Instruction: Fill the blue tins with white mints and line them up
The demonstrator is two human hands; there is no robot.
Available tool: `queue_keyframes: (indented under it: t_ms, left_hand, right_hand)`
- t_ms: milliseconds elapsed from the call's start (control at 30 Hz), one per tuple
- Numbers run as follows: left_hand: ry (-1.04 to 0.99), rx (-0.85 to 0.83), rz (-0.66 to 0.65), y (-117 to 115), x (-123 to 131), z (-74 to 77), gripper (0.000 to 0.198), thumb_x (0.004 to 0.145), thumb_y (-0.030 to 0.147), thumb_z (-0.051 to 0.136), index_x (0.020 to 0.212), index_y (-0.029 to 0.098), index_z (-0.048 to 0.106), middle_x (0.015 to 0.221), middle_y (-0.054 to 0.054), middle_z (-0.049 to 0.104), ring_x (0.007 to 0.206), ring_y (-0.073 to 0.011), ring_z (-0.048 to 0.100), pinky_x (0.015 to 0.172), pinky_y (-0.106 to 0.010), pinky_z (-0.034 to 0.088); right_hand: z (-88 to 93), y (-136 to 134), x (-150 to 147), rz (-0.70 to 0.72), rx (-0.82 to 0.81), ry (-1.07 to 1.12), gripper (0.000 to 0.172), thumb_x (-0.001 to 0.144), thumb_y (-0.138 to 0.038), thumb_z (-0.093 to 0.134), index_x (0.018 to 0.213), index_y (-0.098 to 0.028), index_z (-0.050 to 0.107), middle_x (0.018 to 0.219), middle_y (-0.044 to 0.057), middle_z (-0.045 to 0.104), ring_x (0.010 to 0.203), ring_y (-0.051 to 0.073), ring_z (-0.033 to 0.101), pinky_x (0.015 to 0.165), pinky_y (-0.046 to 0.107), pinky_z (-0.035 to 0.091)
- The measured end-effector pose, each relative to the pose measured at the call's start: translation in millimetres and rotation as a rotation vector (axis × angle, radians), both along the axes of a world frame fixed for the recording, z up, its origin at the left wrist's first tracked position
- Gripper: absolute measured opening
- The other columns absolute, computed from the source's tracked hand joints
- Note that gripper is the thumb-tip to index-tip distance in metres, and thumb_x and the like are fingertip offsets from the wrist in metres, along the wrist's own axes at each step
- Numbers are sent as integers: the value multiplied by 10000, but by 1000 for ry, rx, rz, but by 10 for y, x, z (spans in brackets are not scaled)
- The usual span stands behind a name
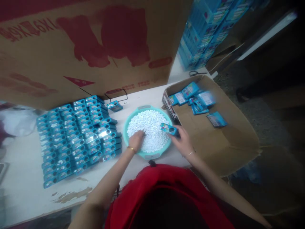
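A round turquoise basin full of small white pellets stands on the table in front of me. My left hand reaches into the pellets from the left, its fingers bunched together and their tips hidden. Over the basin's right side, my right hand grips a small blue box with a dark round spot on its face. Left of the basin lie tight rows of similar blue boxes, several with white showing on them. One more such box lies apart behind the basin.
A shallow cardboard tray at the right holds several flat blue packs. Behind stands a big printed carton. Blue packages are stacked high at the back right, near dark-handled scissors. The white table has worn patches.
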State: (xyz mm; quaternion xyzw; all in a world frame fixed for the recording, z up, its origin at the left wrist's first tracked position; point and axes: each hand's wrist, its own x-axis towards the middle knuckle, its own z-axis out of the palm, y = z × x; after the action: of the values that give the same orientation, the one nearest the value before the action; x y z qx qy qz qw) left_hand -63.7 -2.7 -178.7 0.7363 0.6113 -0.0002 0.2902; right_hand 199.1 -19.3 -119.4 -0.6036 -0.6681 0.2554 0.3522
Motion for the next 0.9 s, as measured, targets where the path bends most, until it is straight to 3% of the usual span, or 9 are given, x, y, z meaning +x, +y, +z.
queue_keyframes:
  t_ms: [133,233,300,433,600,733,900]
  left_hand:
    - [-101,10,75,-5,179,-189,233,901,283,470,1102,208,560,1144,-75,623,1032,-215,588,892,-345,456]
    - [-189,-1,83,-4,13,-136,243,888,351,508,1083,216,560,1028,-36,654,885,-169,622,813,-297,483]
    - [-297,12,64,11,-131,-3,254,876,369,527,1065,203,567,950,-31,648,814,-156,612,771,-285,487]
    - [-431,80,-35,82,-298,498,245,883,368,525,1047,194,577,927,-42,624,820,-159,593,768,-292,479]
    - [-334,106,-248,216,-236,1247,227,903,346,495,1057,199,576,954,-52,636,820,-157,605,767,-284,484]
    - [-45,134,-447,301,-33,1714,222,915,315,443,1025,200,597,967,-59,636,857,-176,612,734,-284,484]
    - [421,131,-568,269,338,2175,200,897,190,412,916,169,610,887,-81,615,726,-204,598,548,-291,425]
  right_hand:
    - [-59,-10,8,-36,-40,22,343,828,-370,622,1130,-226,543,1064,92,627,1007,258,593,883,423,491]
    - [-110,-17,25,-57,-30,27,361,821,-374,630,1140,-229,540,1072,90,626,1009,258,595,883,426,493]
    - [-134,-15,40,-59,-16,22,363,823,-370,626,1146,-229,537,1077,92,624,1015,260,593,881,427,494]
    - [-123,6,35,-12,43,-41,337,831,-314,597,1148,-215,538,1084,102,622,1029,271,579,893,442,485]
    - [-24,35,-104,111,94,-110,356,802,-179,541,1158,-175,553,1106,125,624,1050,276,566,919,437,479]
    - [18,31,-257,183,123,-102,421,753,-99,499,1166,-162,557,1101,127,632,1062,276,557,934,441,475]
    - [-22,7,-375,226,148,-64,423,768,-127,502,1185,-186,543,1087,118,634,1049,278,558,911,462,481]
